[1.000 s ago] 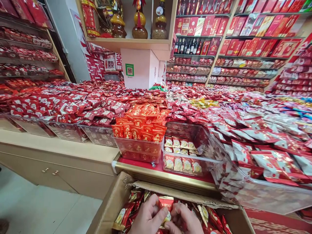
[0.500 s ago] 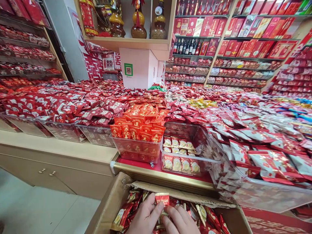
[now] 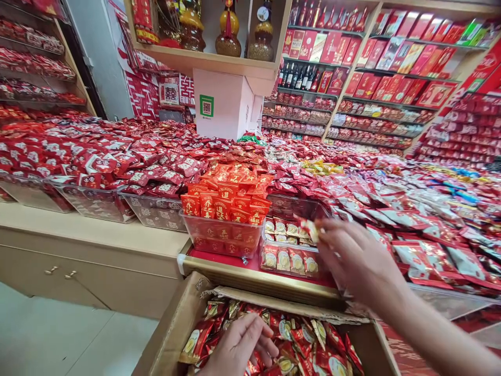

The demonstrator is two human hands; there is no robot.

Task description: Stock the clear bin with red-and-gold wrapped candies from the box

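A cardboard box (image 3: pixel 174 329) at the bottom holds several red and gold candy packets (image 3: pixel 309 339). My left hand (image 3: pixel 238 347) rests in the box on the packets, fingers curled loosely over them. My right hand (image 3: pixel 358 261) is raised over a clear plastic bin (image 3: pixel 291 248) on the counter and pinches a small candy packet (image 3: pixel 310 228) at its fingertips. That bin holds rows of the same red and gold packets.
An orange-red packet bin (image 3: pixel 223 230) stands left of the clear bin. Heaps of red sweets cover the counter (image 3: pixel 90 235) to both sides. Shelves (image 3: pixel 376 68) of red boxes and bottles line the back wall, with a pink box (image 3: pixel 223 104) in the middle.
My right hand has left the box and risen up and to the right with a packet, reaching over the clear bin. My left hand has stayed in the box.
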